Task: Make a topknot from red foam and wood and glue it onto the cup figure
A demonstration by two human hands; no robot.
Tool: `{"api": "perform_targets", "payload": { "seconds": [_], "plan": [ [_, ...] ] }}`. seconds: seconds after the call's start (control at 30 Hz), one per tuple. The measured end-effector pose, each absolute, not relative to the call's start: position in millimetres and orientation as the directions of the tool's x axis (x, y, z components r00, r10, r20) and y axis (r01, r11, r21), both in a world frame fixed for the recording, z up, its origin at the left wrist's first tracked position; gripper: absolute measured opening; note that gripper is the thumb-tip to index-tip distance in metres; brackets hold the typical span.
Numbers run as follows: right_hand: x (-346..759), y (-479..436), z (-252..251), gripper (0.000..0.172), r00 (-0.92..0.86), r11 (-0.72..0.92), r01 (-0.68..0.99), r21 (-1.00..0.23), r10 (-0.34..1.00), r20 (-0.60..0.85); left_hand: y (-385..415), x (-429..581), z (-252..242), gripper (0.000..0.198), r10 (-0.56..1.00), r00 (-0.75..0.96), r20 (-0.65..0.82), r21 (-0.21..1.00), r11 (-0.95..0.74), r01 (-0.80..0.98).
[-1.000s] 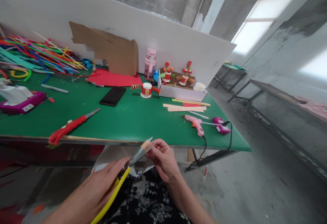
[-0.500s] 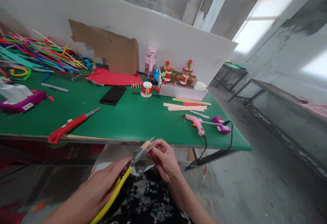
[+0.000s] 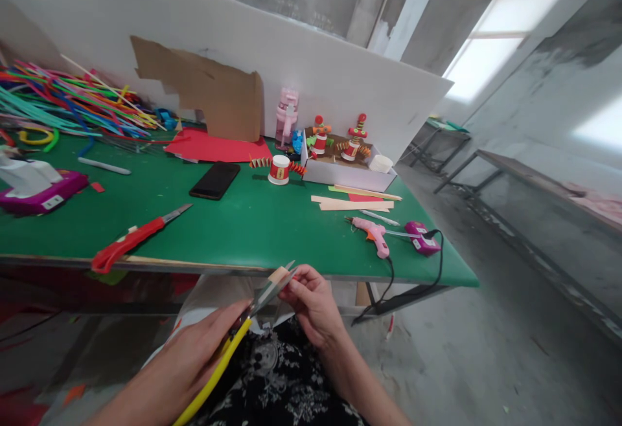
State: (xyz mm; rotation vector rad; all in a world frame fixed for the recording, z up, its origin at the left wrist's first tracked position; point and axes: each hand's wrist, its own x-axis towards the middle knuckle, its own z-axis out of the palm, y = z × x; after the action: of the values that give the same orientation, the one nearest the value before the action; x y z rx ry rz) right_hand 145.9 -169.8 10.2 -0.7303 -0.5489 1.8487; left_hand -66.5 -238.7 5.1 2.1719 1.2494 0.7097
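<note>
Little has moved, so work seems paused: left hand [image 3: 214,332] grips scissors [image 3: 234,346] against paper strip [image 3: 278,275]; at four o'clock, right hand [image 3: 314,304] pinches it.

Yellow-handled scissors [image 3: 229,356] at a small peach paper piece [image 3: 278,275]

Our left hand [image 3: 216,330] grips the scissors, whose slightly parted blades touch the piece; our right hand [image 3: 311,298] pinches it at the fingertips. On a clock centred on our hands, we see a red-and-white paper cup [image 3: 278,171] with pleated paper arms [image 3: 297,168] at twelve, a pink bottle [image 3: 287,115] beyond it. At one, a white box [image 3: 347,178] holds two cup figures [image 3: 350,150], with peach paper strips [image 3: 354,205] in front. At two lie a pink hot glue gun [image 3: 372,233] and a purple power strip [image 3: 416,234]. At eleven we have a black smartphone [image 3: 214,180], at ten a red-handled knife [image 3: 136,239] on the green tabletop [image 3: 257,232].
</note>
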Motion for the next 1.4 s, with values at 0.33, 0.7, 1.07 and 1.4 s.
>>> {"api": "perform_targets", "payload": {
  "seconds": [0.33,0.7,1.07,1.4],
  "plan": [
    [145.5,-169.4,12.0,0.034,-0.291,-0.373,-0.651,-0.662,0.927,-0.236,-240.7,-66.4,0.1,0.058,0.887,0.426,0.177,0.655,-0.429,0.622],
    [146.8,-168.7,11.8,0.033,-0.299,-0.376,-0.639,-0.671,0.925,-0.234,-246.6,-65.4,-1.7,0.055,0.924,0.373,0.086,0.666,-0.332,0.668],
    [148.4,-168.3,11.0,0.032,-0.314,-0.388,-0.623,-0.679,0.919,-0.237,-244.6,-70.1,-8.0,0.051,0.936,0.34,0.09,0.725,-0.296,0.622],
    [149.8,-144.0,16.3,0.027,-0.354,-0.469,-0.698,-0.541,0.883,-0.309,-212.3,-138.3,20.3,0.049,0.966,0.025,0.256,0.575,-0.173,0.8]
  ]
}}
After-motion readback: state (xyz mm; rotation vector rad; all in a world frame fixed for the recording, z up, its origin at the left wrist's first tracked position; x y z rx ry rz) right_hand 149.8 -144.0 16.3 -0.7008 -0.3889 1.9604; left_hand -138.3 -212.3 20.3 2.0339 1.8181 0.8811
